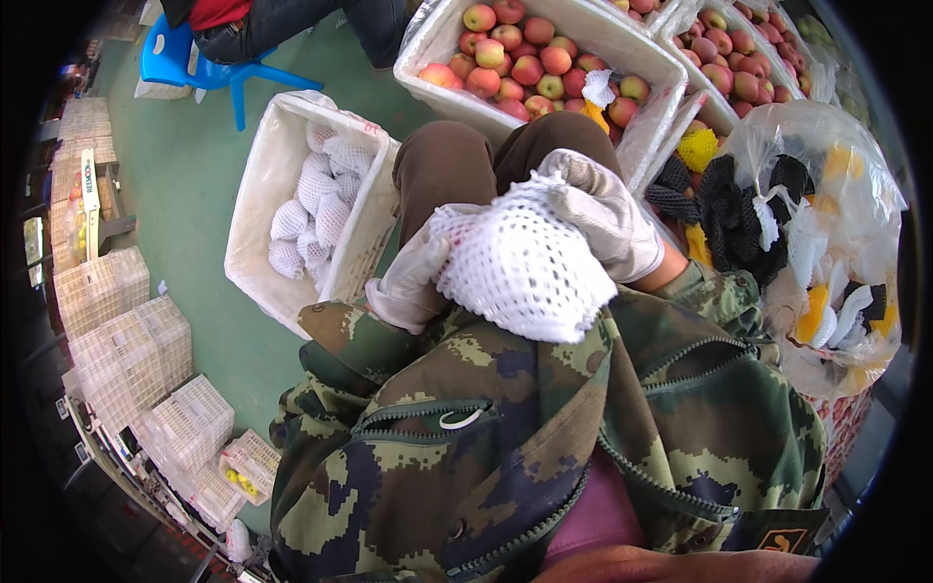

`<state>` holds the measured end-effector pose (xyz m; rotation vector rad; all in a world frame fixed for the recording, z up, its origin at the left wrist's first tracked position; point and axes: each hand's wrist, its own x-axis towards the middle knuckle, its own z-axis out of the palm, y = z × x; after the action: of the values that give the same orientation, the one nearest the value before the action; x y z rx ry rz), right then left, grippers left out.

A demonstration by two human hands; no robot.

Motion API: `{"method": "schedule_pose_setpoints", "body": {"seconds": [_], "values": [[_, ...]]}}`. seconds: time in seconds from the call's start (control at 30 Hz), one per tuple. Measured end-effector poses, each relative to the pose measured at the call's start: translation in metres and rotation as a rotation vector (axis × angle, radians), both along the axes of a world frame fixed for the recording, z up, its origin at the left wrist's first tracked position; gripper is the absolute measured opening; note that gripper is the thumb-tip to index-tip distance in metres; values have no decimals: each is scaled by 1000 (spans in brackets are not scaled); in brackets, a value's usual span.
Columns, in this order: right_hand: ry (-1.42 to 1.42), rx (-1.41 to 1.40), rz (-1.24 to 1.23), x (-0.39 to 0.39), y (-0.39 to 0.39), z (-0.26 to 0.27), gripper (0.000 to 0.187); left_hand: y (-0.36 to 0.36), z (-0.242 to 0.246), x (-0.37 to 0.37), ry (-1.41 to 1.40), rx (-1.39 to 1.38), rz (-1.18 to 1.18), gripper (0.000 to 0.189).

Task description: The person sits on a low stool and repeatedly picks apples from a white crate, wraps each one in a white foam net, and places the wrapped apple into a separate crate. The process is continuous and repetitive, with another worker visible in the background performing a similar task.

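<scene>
Over my lap, a white foam fruit net [528, 255] is stretched between my two gloved hands. My left hand [412, 284] grips its left side, where a reddish patch shows through the mesh, probably an apple. The fingers of my right hand [601, 211] are curled on the net's upper right edge. The net's wide end spreads toward my jacket. Beside my left knee stands a lined crate [251, 240] with several net-wrapped fruits [317, 189]. Beyond my knees, loose red apples [528, 69] fill another lined crate [415, 51], with a white and yellow net on them.
A clear plastic bag [838, 291] of black, white and yellow foam nets lies at my right. More apple crates [667, 29] stand behind it. Someone sits on a blue plastic chair [164, 55] at upper left. Stacked crates [135, 357] line the left side.
</scene>
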<state>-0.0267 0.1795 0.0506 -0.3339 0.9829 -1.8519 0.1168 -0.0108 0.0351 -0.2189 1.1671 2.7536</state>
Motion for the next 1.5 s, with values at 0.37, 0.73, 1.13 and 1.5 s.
{"method": "schedule_pose_setpoints", "body": {"seconds": [0.37, 0.73, 1.13, 1.5], "values": [[-248, -258, -438, -45, 20, 24, 32, -1, 6, -19, 20, 211, 217, 76], [686, 396, -22, -25, -20, 13, 56, 12, 10, -58, -142, 207, 409, 62], [9, 26, -92, -42, -10, 0, 32, -4, 12, -30, -72, 56, 271, 74], [-35, -241, -49, -47, -3, -4, 44, -6, 8, -55, -57, 295, 365, 98]]}}
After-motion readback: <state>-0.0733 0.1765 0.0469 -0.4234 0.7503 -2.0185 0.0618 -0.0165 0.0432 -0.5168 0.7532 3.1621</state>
